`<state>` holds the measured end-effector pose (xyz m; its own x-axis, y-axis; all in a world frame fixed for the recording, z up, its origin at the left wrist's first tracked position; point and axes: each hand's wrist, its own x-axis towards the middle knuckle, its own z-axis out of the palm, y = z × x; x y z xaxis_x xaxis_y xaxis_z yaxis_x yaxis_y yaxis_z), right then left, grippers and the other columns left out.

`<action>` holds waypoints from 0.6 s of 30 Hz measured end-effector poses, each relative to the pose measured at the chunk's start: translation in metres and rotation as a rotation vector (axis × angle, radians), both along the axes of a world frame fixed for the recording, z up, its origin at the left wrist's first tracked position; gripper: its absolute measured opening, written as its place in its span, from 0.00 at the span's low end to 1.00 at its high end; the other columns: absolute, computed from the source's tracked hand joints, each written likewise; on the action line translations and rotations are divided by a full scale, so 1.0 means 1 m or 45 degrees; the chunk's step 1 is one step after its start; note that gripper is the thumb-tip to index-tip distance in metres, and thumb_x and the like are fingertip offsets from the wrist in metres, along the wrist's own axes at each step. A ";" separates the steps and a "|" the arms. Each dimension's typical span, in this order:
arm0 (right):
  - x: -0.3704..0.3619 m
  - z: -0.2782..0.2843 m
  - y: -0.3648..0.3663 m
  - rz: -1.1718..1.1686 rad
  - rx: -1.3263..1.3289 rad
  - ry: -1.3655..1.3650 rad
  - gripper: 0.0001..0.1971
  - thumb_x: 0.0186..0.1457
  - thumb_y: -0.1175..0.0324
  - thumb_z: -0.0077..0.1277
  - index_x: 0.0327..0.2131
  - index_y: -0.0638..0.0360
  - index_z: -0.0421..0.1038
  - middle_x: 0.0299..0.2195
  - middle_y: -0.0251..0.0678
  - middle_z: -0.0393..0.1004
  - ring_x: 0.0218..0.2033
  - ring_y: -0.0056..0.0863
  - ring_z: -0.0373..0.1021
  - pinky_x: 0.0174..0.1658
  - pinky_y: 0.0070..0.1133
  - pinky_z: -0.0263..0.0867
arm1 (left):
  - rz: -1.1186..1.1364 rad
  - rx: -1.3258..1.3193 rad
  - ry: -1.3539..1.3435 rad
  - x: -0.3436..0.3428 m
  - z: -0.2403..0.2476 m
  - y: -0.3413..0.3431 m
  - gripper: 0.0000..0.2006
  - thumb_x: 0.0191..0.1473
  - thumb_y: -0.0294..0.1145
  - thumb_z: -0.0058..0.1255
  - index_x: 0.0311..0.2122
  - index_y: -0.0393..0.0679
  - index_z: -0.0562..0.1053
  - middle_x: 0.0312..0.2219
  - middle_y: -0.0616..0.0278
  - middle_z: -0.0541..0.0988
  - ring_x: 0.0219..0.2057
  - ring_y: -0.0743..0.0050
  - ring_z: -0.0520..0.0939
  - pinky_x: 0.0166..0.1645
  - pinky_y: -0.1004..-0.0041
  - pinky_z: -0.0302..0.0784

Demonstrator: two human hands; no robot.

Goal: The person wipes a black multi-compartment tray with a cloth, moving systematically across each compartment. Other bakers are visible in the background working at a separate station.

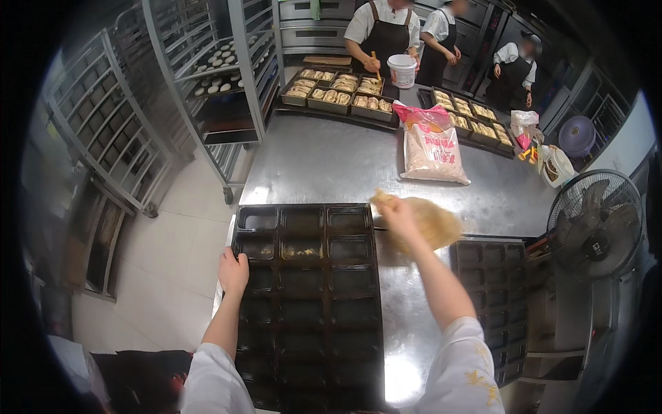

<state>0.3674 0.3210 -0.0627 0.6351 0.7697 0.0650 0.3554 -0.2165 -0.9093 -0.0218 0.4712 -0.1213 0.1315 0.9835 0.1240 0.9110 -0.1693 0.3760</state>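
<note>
A black baking tray with several rectangular cavities lies on the steel table in front of me. My left hand grips its left edge. Above the tray's right side, my right hand is closed on a blurred tan cloth or brush. One cavity in the second row holds some crumbs or residue.
A second black tray sits to the right, next to a fan. A pink-topped flour bag lies mid-table. Dough-filled loaf tins stand at the far end, where three people work. Wheeled racks stand at the left.
</note>
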 end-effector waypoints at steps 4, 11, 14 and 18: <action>-0.060 -0.023 0.042 0.074 -0.149 -0.378 0.17 0.52 0.56 0.51 0.24 0.63 0.72 0.25 0.39 0.73 0.27 0.35 0.68 0.32 0.28 0.63 | 0.008 -0.022 0.035 0.000 -0.001 0.000 0.19 0.52 0.42 0.37 0.45 0.39 0.62 0.37 0.43 0.71 0.36 0.41 0.74 0.40 0.52 0.70; -0.113 -0.061 0.066 -0.078 -0.452 -0.785 0.16 0.47 0.55 0.52 0.31 0.57 0.76 0.36 0.36 0.73 0.44 0.35 0.61 0.48 0.30 0.52 | 0.017 -0.036 0.005 0.000 0.000 -0.005 0.19 0.52 0.41 0.37 0.46 0.40 0.62 0.38 0.44 0.71 0.36 0.41 0.74 0.39 0.52 0.70; -0.112 -0.059 0.065 -0.071 -0.440 -0.843 0.14 0.45 0.56 0.53 0.27 0.57 0.77 0.34 0.35 0.72 0.43 0.35 0.61 0.47 0.29 0.53 | 0.040 -0.075 -0.003 0.000 -0.001 -0.005 0.19 0.52 0.42 0.37 0.45 0.41 0.62 0.39 0.45 0.71 0.38 0.41 0.74 0.40 0.51 0.69; -0.097 -0.062 0.067 0.043 -0.428 -0.933 0.14 0.45 0.56 0.54 0.23 0.58 0.76 0.29 0.35 0.73 0.41 0.37 0.63 0.46 0.31 0.55 | 0.034 -0.043 0.035 0.006 0.001 -0.005 0.19 0.52 0.41 0.37 0.44 0.40 0.62 0.37 0.45 0.71 0.36 0.42 0.74 0.39 0.51 0.70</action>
<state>0.2704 0.3880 -0.1248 0.4970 0.8401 0.2174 0.8473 -0.4156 -0.3308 -0.0161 0.4661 -0.1204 0.1084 0.9903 0.0872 0.9251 -0.1327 0.3559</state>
